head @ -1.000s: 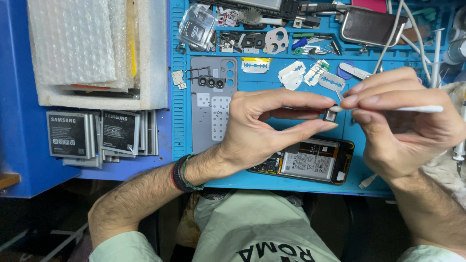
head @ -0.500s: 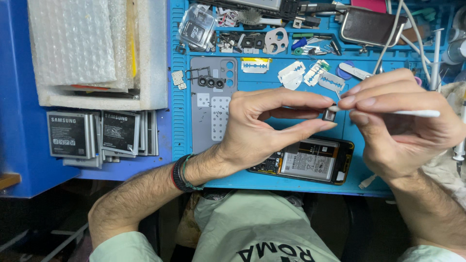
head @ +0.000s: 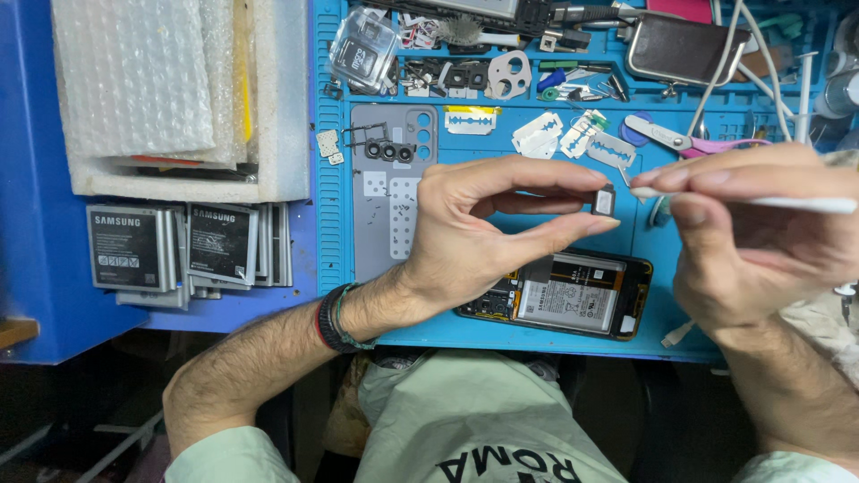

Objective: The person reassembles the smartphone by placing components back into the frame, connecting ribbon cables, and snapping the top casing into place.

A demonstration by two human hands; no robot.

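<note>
My left hand point(head: 488, 228) pinches a small dark square part point(head: 604, 200) between thumb and forefinger, held above the blue work mat point(head: 429, 335). My right hand point(head: 761, 237) grips a thin white stick-like tool point(head: 787, 203), its tip almost touching the small part. Below both hands lies an opened phone point(head: 573, 300) with its back off and its battery showing, flat on the mat.
A grey phone back cover point(head: 385, 192) lies left of my left hand. Razor blades point(head: 573, 136), scissors point(head: 680, 139), small parts and cables crowd the mat's far side. Several batteries point(head: 179, 250) and bubble wrap in a foam tray point(head: 170, 89) sit at the left.
Both hands have stayed close together over the phone; the small part has shifted slightly in my left fingertips and the tool tip remains at it.
</note>
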